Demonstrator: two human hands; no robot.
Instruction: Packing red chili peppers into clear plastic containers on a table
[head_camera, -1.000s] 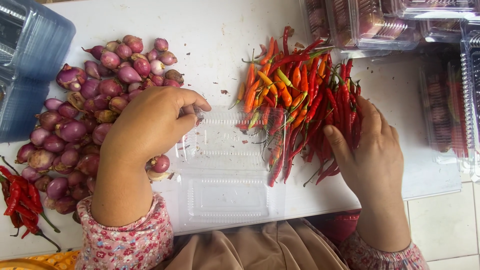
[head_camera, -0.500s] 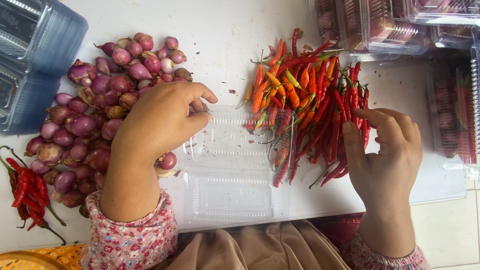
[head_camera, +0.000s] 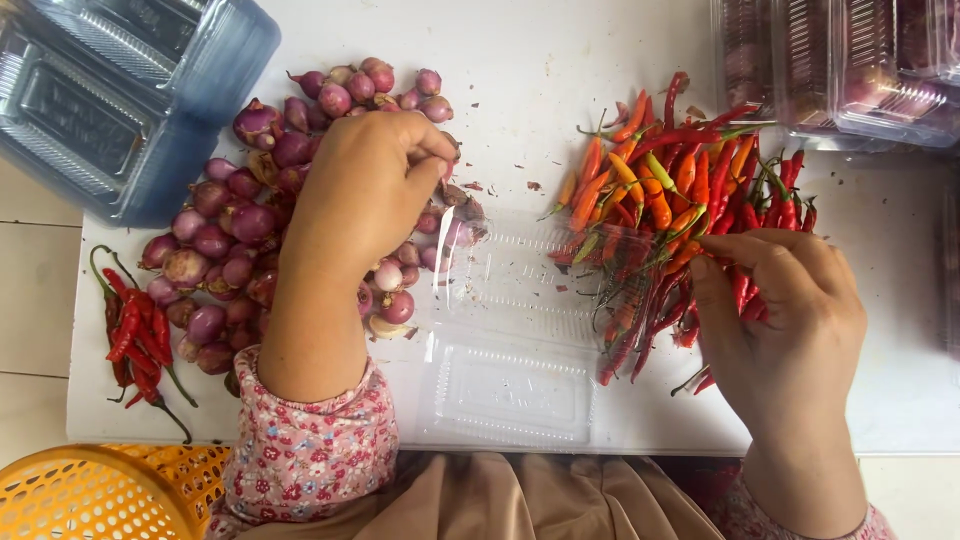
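Left hand curled over shallots, fingertips bunched at the heap's far right edge, closed on something small there (cannot tell what, knuckles hide it). Right hand palm down over chillies, thumb and fingers drawn close together and pinched onto thin stems at the pile's near right side. Clear tray open and flat on white worktop between the two hands, its far right corner tucked under the nearest chillies, its left edge just beside a few loose shallots under the left wrist. Small bunch of red chillies left of the left forearm, near the worktop's edge. Yellow basket below that, beside the floral sleeve. Blue-tinted tray stack beyond the shallots, far left. More clear boxes beyond the right hand, far right, reddish contents inside (too blurred to tell).
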